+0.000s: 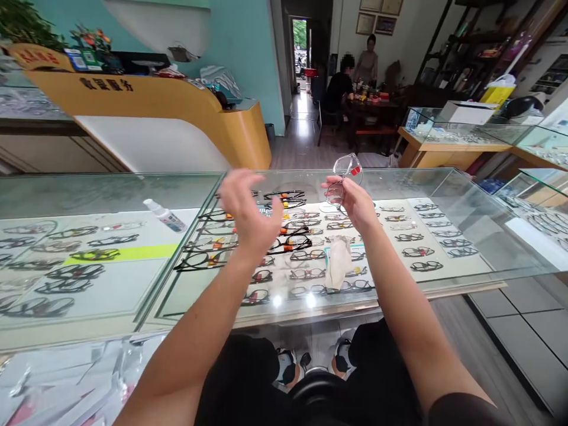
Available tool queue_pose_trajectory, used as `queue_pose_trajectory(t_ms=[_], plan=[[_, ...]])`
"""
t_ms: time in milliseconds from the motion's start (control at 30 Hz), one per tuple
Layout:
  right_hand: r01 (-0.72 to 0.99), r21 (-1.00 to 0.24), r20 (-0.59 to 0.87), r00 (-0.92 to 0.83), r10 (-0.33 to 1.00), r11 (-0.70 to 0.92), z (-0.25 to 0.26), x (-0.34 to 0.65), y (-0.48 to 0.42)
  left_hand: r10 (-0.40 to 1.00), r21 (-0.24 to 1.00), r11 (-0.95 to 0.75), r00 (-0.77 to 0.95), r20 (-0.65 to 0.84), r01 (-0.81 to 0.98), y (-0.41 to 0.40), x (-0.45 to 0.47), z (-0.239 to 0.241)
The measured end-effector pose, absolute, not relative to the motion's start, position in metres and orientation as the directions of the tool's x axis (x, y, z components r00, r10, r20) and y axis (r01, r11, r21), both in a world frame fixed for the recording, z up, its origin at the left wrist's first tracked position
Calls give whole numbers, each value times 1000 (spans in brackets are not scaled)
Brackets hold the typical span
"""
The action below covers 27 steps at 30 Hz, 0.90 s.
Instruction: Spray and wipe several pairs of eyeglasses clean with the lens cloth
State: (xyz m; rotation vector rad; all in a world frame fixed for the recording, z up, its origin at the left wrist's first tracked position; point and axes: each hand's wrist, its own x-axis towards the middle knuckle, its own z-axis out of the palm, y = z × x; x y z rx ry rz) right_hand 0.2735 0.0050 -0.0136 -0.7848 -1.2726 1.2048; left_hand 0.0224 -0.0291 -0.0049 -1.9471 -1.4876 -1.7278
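Observation:
My right hand (352, 201) is raised over the glass counter (448, 183) and pinches a pair of clear-framed glasses (347, 171) with a small red tag, held upright. My left hand (249, 210) hovers beside it at the same height, fingers spread and holding nothing, slightly blurred. A beige cleaning cloth (338, 261) lies crumpled on the glass just below and between my hands. A small white spray bottle (165, 215) lies on the counter to the left.
Under the glass, several rows of eyeglass frames fill the display (412, 236). An orange reception desk (168, 106) stands behind. Two people are at a table (370, 106) in the back. More glass cases (488, 133) line the right side.

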Motion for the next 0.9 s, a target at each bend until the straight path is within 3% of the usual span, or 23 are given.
queue_pose_trajectory(t_ms=[67, 133, 233, 433, 767, 900], plan=[[-217, -944, 276, -102, 956, 249, -13, 274, 6, 678, 427, -635, 199, 707, 644, -43, 47, -16], [-209, -944, 280, -96, 955, 255, -14, 274, 7, 724, 438, -687, 492, 484, 579, -56, 64, -28], [-195, -943, 295, -110, 949, 271, -14, 273, 7, 697, 421, -696, 688, 203, 582, -73, 81, -44], [-218, -939, 302, -145, 942, 267, -15, 271, 6, 635, 358, -734, 770, 64, 577, -79, 89, -56], [-244, -939, 285, -153, 946, 243, -17, 267, 8, 647, 339, -726, 761, 43, 599, -79, 89, -56], [-267, -932, 292, -149, 945, 246, -16, 267, 8, 651, 363, -731, 750, 115, 578, -75, 86, -54]])
